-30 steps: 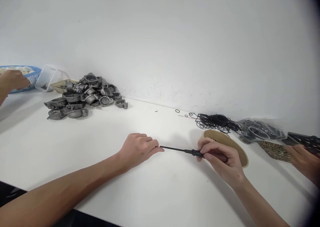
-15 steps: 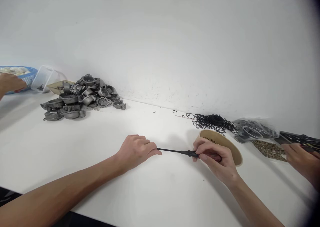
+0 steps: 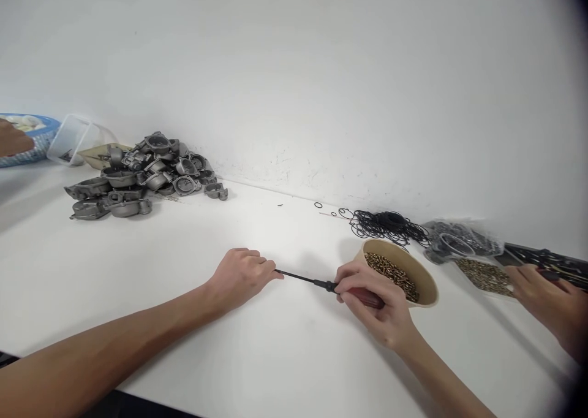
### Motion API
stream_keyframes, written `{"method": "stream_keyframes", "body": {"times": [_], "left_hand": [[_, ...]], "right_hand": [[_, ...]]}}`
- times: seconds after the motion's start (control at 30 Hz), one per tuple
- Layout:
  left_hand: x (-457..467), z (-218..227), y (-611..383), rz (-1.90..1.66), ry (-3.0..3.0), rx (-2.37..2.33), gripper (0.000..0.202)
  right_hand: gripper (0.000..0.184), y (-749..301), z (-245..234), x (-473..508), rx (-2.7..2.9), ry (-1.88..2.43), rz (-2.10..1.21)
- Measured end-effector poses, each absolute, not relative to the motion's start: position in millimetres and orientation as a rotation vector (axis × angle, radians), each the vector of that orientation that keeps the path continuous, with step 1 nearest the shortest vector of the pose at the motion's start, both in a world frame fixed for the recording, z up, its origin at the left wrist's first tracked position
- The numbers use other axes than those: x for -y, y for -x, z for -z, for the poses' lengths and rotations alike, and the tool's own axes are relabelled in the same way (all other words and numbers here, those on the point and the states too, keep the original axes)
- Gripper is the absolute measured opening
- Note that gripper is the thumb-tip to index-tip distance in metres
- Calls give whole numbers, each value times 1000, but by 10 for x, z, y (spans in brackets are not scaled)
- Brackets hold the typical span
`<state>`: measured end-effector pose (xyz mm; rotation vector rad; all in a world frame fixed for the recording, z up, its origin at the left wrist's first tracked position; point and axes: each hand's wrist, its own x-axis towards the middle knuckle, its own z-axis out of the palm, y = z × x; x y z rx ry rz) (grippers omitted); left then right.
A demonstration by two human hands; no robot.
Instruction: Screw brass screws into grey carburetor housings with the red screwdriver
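Observation:
My right hand (image 3: 376, 304) grips the red handle of a screwdriver (image 3: 301, 277) with a black collar and a thin dark shaft. The shaft points left, and its tip meets the thumb and fingers of my left hand (image 3: 243, 278). Those fingers are curled closed; whatever lies inside them, if anything, is hidden. Just behind my right hand stands a tan bowl (image 3: 429, 283) holding many small brass-coloured screws (image 3: 392, 274).
Grey metal castings (image 3: 156, 170) are heaped at back left, beside a clear plastic box (image 3: 68, 139) and a blue basket (image 3: 32, 154). Black rubber rings (image 3: 388, 225) lie along the wall. Co-workers' hands show at left (image 3: 16, 141) and right (image 3: 546, 289), near a bag of screws (image 3: 484, 276).
My right hand and the screwdriver have moved left and slightly down, so more of the bowl's screws show. My left hand has shifted a little left. The whole view has drifted slightly.

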<state>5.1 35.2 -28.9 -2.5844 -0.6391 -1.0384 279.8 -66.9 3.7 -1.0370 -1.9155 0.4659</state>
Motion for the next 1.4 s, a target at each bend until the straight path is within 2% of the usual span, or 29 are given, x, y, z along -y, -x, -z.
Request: {"method": "stream_keyframes", "body": {"times": [0.23,0.4,0.5,0.7,0.9,1.13,1.23,1.4], "left_hand": [[-375,297,-46,1030,2616,692,47],[-286,230,-84,1140,2722,767,28],[-239,226,-114,1182,2773,823,25],[-292,229,-127,1141,2945,1206,10],[-334,205,-125,1101,2970,1306,7],[-333,193,-123,1000,3010,1350,14],[-331,188,-121,963,3022,1376,13],[-324,173,-118,898,3044,1413,13]], "right_hand": [[14,-2740,-34,691,1901,1051,-416],[12,-2782,-56,700,1822,1044,-374],[13,-2790,-52,696,1812,1023,-379],[14,-2797,-26,668,1800,1027,-362],[13,-2847,-55,660,1724,1074,-293],[8,-2840,-60,671,1644,1059,-304],[16,-2822,-40,682,1572,1087,-278],[17,-2818,-45,668,1597,1037,-297]]}}
